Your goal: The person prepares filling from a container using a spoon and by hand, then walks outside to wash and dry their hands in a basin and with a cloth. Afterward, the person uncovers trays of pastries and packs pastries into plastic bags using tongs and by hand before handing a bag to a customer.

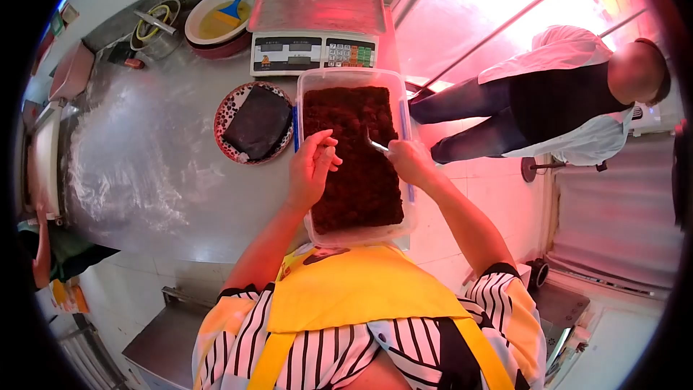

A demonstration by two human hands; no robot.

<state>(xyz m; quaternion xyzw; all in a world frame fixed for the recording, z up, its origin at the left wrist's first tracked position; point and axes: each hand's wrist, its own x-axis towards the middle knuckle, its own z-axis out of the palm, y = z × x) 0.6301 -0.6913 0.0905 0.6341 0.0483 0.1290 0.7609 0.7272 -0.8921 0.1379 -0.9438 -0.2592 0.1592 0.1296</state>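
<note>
So the steel surface (231, 202) is stretching out left of the left hand (312, 167), which is hanging loosely open. Under it a clear tub (346, 78) is holding dark brown stuff (355, 198), and the right hand (413, 162) is gripping a metal utensil (377, 146).

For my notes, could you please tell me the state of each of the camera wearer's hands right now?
Left hand: open, fingers loosely curled, nothing visibly held.
Right hand: closed around a metal utensil, above the dark brown mass.
</note>
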